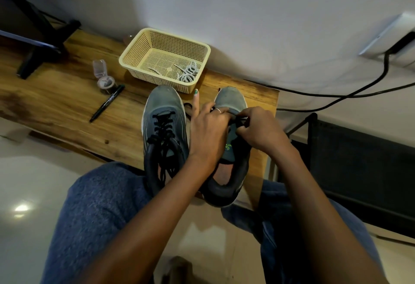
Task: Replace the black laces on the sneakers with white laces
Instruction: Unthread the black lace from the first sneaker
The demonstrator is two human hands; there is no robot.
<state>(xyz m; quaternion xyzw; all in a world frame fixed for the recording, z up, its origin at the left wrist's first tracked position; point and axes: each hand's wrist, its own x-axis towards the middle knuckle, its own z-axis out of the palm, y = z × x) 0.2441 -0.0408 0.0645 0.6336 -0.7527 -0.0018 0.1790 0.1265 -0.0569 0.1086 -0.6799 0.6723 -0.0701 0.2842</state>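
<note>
Two grey sneakers stand side by side on the wooden table (67, 104), toes away from me. The left sneaker (165, 131) is fully laced with a black lace (163, 126). Over the right sneaker (231, 149) both my hands work near the toe end of the lacing. My left hand (207, 126) grips the shoe's upper, with one finger sticking straight up. My right hand (261, 129) pinches a black lace (241, 122) at the lowest eyelets. The tongue of this shoe lies bare below my hands. White laces (188, 73) lie coiled in a cream basket (134, 52).
A black pen (107, 103) and a small clear flip-top container (103, 77) lie left of the sneakers. A black stand (40, 36) occupies the table's far left. Black cables (359, 88) run along the wall on the right. My knees are under the table's near edge.
</note>
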